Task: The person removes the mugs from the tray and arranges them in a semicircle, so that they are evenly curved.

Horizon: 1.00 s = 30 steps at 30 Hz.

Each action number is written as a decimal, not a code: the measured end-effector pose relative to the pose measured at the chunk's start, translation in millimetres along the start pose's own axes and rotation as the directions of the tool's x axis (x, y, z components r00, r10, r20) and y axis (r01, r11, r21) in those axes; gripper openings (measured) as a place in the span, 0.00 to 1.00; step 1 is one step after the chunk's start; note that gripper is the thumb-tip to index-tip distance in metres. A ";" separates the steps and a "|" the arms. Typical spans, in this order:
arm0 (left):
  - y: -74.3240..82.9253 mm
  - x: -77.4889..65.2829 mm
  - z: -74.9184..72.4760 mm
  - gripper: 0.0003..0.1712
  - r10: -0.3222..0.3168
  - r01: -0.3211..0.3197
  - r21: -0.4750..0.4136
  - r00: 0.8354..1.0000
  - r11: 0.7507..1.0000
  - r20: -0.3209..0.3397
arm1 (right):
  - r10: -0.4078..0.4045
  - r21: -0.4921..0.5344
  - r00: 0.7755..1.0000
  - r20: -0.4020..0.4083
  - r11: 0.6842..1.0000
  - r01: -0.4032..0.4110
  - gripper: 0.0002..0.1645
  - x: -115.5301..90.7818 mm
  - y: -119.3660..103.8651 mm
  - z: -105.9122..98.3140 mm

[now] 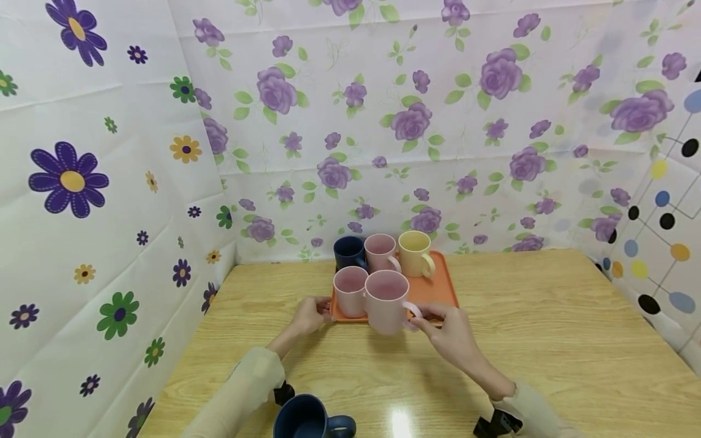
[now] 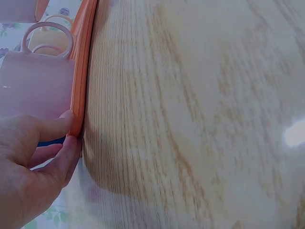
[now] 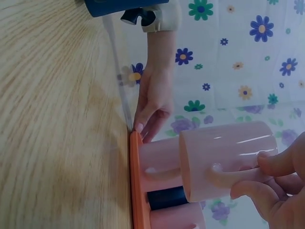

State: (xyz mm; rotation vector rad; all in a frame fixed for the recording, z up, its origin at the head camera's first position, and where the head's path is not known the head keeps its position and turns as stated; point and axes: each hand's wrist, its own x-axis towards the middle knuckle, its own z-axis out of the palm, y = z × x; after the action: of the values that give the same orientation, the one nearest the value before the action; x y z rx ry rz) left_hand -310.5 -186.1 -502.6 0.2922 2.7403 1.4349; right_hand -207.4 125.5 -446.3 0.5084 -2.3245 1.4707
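Note:
My right hand grips a pink mug by its handle. In the right wrist view the mug's base hangs above the orange tray, near its front edge. My left hand pinches the tray's front left corner, thumb on the rim and fingers at its outer side, as the left wrist view shows. On the tray, another pink mug stands upright at the front left, beside the held one. Behind them are a dark blue mug, a third pink mug and a yellow mug.
A second dark blue mug stands on the wooden table near the front, beside my left sleeve, its handle to the right. Flower-patterned sheets hang behind the table and along the left; a dotted one is at the right.

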 end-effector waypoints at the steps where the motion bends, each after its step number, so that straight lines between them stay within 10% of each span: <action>1: 0.4 0.1 0.2 0.28 0.000 0.000 0.006 1.000 1.000 -0.002 | 0.008 0.005 1.000 0.008 1.000 -0.008 0.10 -0.7 -0.6 0.4; 30: -1.2 1.2 2.7 0.26 0.022 -0.023 -0.027 0.999 0.999 -0.023 | 0.009 0.166 0.955 0.296 0.984 -0.060 0.11 -20.4 12.2 37.6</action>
State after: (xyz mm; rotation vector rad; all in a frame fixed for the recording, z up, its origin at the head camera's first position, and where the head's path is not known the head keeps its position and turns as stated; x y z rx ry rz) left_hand -311.6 -184.4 -505.0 0.3090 2.7415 1.4884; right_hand -198.8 98.5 -480.6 0.7864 -2.4467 1.7275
